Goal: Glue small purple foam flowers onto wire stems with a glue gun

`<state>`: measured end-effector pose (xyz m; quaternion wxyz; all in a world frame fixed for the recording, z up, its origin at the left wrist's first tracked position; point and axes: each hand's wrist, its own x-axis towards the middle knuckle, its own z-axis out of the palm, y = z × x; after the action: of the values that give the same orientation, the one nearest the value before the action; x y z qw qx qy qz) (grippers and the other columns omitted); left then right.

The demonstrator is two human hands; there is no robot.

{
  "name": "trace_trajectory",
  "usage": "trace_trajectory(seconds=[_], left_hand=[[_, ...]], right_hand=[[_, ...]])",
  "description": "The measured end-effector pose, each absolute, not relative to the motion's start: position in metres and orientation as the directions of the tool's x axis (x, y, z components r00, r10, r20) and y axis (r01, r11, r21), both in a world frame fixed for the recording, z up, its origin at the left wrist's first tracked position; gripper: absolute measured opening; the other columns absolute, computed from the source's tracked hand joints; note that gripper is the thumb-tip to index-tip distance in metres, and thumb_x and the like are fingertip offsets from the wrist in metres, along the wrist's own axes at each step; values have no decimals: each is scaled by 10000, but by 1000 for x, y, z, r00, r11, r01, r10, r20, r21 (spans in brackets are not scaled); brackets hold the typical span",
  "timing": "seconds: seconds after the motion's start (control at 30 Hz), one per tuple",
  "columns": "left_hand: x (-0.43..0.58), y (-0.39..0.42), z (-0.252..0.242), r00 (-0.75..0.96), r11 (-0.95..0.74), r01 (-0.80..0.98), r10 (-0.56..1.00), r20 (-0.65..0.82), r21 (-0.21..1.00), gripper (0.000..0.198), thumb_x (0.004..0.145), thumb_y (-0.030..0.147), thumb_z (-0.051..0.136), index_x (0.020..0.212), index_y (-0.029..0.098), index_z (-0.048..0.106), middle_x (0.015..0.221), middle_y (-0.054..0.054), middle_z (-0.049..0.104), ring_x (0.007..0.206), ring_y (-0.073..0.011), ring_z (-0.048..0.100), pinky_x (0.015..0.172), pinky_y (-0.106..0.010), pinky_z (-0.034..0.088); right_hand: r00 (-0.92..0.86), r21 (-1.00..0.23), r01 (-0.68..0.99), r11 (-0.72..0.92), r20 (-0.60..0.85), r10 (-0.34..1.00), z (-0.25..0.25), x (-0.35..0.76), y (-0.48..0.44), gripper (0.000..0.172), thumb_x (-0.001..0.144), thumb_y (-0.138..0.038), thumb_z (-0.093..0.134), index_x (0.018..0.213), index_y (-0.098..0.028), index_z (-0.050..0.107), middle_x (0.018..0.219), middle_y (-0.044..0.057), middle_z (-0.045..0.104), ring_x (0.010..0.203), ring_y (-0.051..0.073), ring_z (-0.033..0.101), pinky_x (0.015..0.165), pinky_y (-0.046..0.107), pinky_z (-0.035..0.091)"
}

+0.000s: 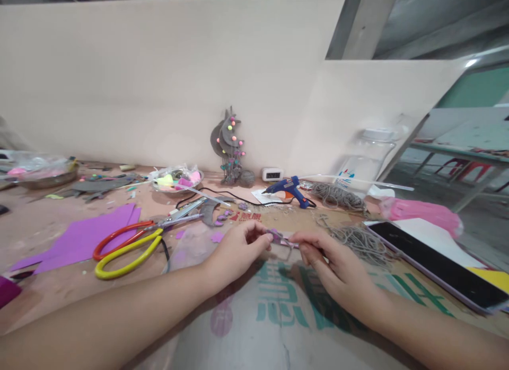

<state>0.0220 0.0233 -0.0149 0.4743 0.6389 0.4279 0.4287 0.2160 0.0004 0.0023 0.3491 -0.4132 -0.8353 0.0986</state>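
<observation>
My left hand (241, 250) is closed in a pinch on a small purple piece (274, 233) with grey yarn at it. Opposite it, the thumb and fingertips of my right hand (338, 264) are pinched on the grey yarn (287, 243), which spans the short gap between the hands. A loose bit of that yarn hangs below the fingers. Both hands are just above a printed cardboard sheet (274, 333). Exactly how yarn and purple piece join is too small and blurred to tell.
Scissors (127, 248) and purple sheets (89, 232) lie left. Behind are a bowl (175, 188), a grey beaded ornament (228, 142), a small clock (272, 174) and a blue glue gun (290, 188). Grey yarn (361, 243), a phone (433, 264) and a clear bottle (363, 158) are right.
</observation>
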Motion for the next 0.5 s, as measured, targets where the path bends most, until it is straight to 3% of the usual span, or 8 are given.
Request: trace_trajectory(seconds=[0.07,0.17,0.23,0.33,0.5], left_hand=[[22,23,-15,266,-182,149,954,138,972,169,775,328,549,778,160,559,676,-6,603,647,-138,570,621,-247,436],[22,22,-13,268,-191,154,953,145,969,163,780,322,538,771,160,556,678,-3,598,642,-133,559,624,-246,430],[22,22,-12,267,-209,163,950,161,964,157,786,314,530,761,161,553,677,-1,592,637,-130,552,617,-242,423],[21,22,-12,286,-232,181,942,174,956,159,798,314,516,771,162,554,670,3,586,633,-130,549,613,-244,419],[19,21,-13,300,-258,191,934,194,947,182,804,334,515,803,160,568,704,-3,593,654,-133,553,622,-246,423]], right_hand=[[-419,-452,602,658,523,742,2,215,2,204,881,-173,371,974,-244,537,678,12,549,613,145,541,568,265,447],[-420,-433,561,706,586,693,1,216,5,223,868,-147,385,1018,-239,521,886,53,566,785,161,558,703,302,455],[-389,-479,567,670,561,731,0,215,7,236,862,-176,421,1079,-230,496,906,61,549,793,165,544,730,319,447],[-330,-656,564,502,378,865,1,212,8,311,855,-245,470,1163,-221,433,774,20,545,613,127,496,590,275,438],[-362,-876,358,322,188,913,0,206,8,427,816,-262,536,1200,-265,349,1078,43,562,480,40,422,443,203,390]])
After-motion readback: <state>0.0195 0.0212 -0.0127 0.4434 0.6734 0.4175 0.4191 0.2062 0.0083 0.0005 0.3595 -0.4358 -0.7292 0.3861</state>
